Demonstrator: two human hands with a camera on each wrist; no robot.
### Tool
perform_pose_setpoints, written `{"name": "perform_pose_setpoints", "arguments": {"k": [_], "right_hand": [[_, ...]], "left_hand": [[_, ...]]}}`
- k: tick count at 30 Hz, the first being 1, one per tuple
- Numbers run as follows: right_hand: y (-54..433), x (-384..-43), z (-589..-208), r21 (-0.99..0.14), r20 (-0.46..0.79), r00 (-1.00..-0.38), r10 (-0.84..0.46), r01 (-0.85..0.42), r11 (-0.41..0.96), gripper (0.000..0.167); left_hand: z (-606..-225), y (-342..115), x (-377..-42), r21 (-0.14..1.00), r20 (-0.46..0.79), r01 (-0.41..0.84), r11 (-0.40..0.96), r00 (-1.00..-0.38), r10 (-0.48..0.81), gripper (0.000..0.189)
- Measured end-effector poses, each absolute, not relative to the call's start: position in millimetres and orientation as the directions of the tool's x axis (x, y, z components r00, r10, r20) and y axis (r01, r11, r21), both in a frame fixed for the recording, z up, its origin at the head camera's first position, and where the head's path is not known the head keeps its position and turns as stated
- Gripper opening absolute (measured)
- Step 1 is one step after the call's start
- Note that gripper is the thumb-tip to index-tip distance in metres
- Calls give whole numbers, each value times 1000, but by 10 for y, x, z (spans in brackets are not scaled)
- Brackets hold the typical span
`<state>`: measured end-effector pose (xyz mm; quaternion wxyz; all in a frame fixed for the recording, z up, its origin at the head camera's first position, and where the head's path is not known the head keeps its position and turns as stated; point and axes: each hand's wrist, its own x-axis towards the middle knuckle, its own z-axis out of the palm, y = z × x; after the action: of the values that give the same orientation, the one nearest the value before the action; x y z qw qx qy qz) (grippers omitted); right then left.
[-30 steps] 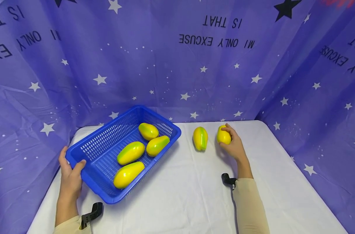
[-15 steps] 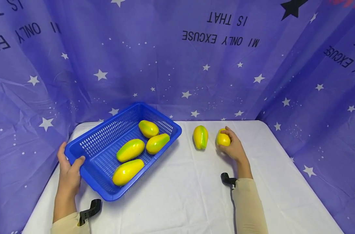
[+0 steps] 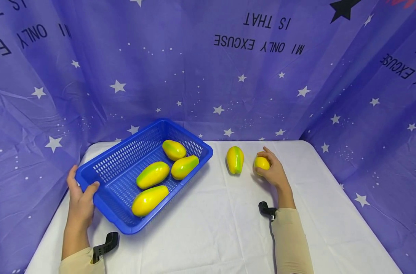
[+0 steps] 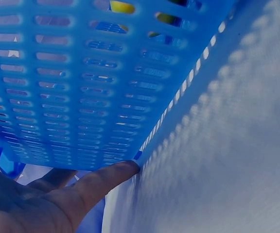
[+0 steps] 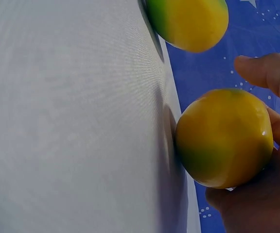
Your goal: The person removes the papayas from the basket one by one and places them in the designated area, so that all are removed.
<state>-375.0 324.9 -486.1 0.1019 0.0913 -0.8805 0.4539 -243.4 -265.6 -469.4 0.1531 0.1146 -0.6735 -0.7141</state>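
In the head view my left hand (image 3: 80, 205) grips the near left corner of a blue plastic basket (image 3: 105, 209), thumb over the rim. The left wrist view shows its fingers (image 4: 103, 182) against the perforated basket wall. Several yellow-green toy papayas (image 3: 152, 175) lie inside the basket. To the right, my right hand (image 3: 276, 173) holds another papaya (image 3: 261, 163) at the table's far side, with fingers and thumb around it. In the right wrist view one finger (image 5: 266, 73) stands apart from this papaya (image 5: 225, 138). A further papaya (image 3: 235, 160) lies between basket and right hand.
A white cloth (image 3: 208, 228) covers the table. Purple star-printed curtains (image 3: 208, 76) hang behind and at both sides, close to the table edges. Black wrist cameras (image 3: 267, 210) sit on both forearms.
The head view has shifted slightly. The papaya at my right hand has moved a little toward me, with the fingers reaching further over it. My left hand stays on the basket.
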Motion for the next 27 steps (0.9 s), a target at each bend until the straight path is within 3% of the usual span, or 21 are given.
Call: {"name": "perform_pose_setpoints", "arguments": {"k": [27], "right_hand": [[3330, -3694, -4738, -801, 259, -965, 39, -192, 568, 59]], "left_hand": [[-4679, -2671, -2439, 998, 38, 51, -26, -927, -374, 73]]}}
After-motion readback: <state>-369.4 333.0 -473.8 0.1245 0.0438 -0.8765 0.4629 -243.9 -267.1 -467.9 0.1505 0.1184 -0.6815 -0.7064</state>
